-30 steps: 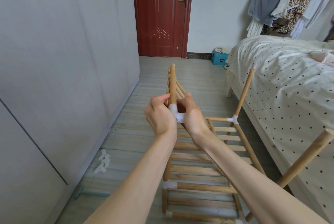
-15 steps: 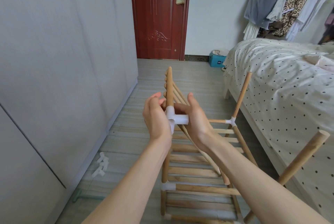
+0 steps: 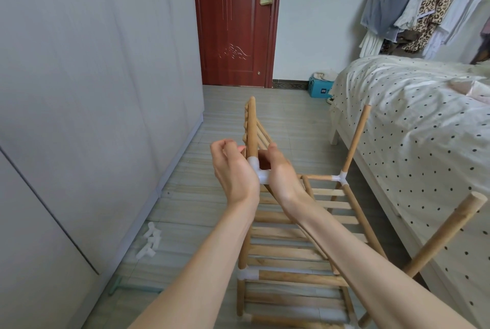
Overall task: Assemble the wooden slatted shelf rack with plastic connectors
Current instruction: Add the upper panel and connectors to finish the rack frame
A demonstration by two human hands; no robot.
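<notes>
My two hands meet at chest height around a white plastic connector (image 3: 258, 170). It sits on the lower end of a wooden slatted panel (image 3: 252, 127), which stands tilted up and away from me. My left hand (image 3: 233, 172) holds the panel's rail just above the connector, fingers curled and thumb on the wood. My right hand (image 3: 282, 177) grips the connector's side arm, thumb raised. Below lies the partly built rack (image 3: 291, 251) with its slats, another connector (image 3: 340, 178) and an upright post (image 3: 356, 137).
Spare white connectors (image 3: 149, 242) lie on the floor by the grey wardrobe (image 3: 92, 116) on the left. A bed with a dotted cover (image 3: 424, 143) runs along the right, touching a slanted post (image 3: 445, 235). A red door (image 3: 233, 23) stands ahead.
Half a second ago my hands had loosened, showing the connector between flat palms. Now both have closed on it and the panel rail again. The panel has barely moved.
</notes>
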